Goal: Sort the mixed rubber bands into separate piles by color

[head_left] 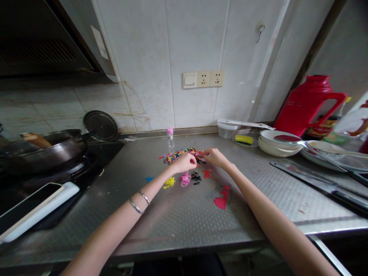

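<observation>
A mixed heap of small coloured rubber bands (172, 156) lies on the steel counter. My left hand (184, 163) is at the heap's near edge, fingers curled in toward the thumb; anything in them is too small to make out. At the heap's right end, my right hand (215, 157) has its fingertips together among the bands, and what they pinch is unclear. Closer to me are separate little piles: blue bands (149, 179), yellow bands (169, 182), pink bands (185, 178), black bands (196, 176) and red bands (207, 173).
Behind the heap stands a small clear bottle with a pink cap (170, 132). Red scraps (221, 199) lie near my right forearm. At right are a knife (310, 178), bowls (276, 147) and a red thermos (306, 107); at left, a pan (63, 149) and a phone (31, 203).
</observation>
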A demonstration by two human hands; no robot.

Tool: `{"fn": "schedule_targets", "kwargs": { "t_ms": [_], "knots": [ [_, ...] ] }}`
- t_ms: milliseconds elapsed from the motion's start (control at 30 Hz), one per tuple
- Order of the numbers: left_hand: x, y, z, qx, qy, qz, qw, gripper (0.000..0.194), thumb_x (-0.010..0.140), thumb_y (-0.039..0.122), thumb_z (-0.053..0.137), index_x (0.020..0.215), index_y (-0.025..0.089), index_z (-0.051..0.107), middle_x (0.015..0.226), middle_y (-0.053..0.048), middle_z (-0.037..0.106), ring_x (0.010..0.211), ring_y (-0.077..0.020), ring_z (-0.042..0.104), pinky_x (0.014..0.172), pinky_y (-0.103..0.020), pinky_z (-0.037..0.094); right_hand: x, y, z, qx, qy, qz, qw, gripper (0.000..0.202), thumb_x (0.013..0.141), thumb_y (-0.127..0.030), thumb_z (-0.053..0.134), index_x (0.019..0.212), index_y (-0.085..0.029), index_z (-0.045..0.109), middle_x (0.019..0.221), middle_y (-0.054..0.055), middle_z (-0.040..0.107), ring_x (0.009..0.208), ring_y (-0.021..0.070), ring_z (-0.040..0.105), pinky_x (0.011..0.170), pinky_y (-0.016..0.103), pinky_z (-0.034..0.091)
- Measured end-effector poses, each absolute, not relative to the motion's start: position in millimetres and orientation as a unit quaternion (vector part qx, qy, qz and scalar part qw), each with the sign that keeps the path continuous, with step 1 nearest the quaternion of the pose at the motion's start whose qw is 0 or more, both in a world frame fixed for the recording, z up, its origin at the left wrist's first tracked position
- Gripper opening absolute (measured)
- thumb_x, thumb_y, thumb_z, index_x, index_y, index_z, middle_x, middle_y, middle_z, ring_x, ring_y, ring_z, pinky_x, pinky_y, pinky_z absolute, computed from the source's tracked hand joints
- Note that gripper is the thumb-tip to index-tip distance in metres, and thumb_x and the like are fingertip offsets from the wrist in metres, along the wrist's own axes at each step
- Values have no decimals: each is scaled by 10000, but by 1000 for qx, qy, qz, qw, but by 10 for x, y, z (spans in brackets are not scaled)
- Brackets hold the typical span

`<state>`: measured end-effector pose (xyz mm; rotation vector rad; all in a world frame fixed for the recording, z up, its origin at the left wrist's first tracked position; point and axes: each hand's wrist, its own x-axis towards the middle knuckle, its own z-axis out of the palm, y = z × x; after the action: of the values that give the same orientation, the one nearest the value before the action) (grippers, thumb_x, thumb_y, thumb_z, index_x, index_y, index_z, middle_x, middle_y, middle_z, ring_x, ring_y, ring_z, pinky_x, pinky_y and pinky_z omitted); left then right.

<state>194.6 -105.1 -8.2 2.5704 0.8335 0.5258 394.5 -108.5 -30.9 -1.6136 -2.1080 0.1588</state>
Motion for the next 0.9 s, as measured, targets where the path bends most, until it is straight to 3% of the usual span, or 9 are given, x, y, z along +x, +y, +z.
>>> {"fn": "schedule_targets", "kwargs": {
  "t_ms": [133, 300, 533, 900],
  "knots": [
    [2319, -1235, -194, 932, 266, 199, 147, 174, 681, 201, 515, 726, 129, 667, 699, -49, 653, 626, -129, 555, 599, -217, 388, 4024, -1030, -342, -569, -766, 100, 282, 240, 741, -264, 514, 855, -148, 690, 792, 48, 684, 741, 163, 601, 670, 216, 425],
    [2371, -1303, -217, 935, 256, 195, 147, 229, 707, 245, 520, 860, 146, 658, 722, -35, 649, 622, -124, 550, 584, -209, 384, 4129, -986, -380, -553, -777, 171, 246, 232, 673, -248, 549, 827, -154, 695, 738, 14, 681, 704, 150, 604, 605, 186, 415],
    [1774, -942, -236, 898, 327, 234, 181, 211, 714, 179, 489, 810, 129, 670, 731, -39, 660, 631, -119, 557, 627, -218, 407, 4084, -994, -384, -558, -782, 179, 215, 227, 606, -232, 587, 794, -162, 693, 682, -7, 662, 633, 128, 571, 564, 181, 397],
    [965, -484, -388, 788, 452, 317, 274, 193, 684, 181, 529, 785, 97, 672, 756, -67, 675, 688, -147, 595, 662, -254, 456, 3992, -1017, -374, -528, -812, 148, 201, 189, 661, -206, 503, 704, -129, 670, 643, 7, 629, 598, 110, 516, 568, 185, 361]
  ]
}}
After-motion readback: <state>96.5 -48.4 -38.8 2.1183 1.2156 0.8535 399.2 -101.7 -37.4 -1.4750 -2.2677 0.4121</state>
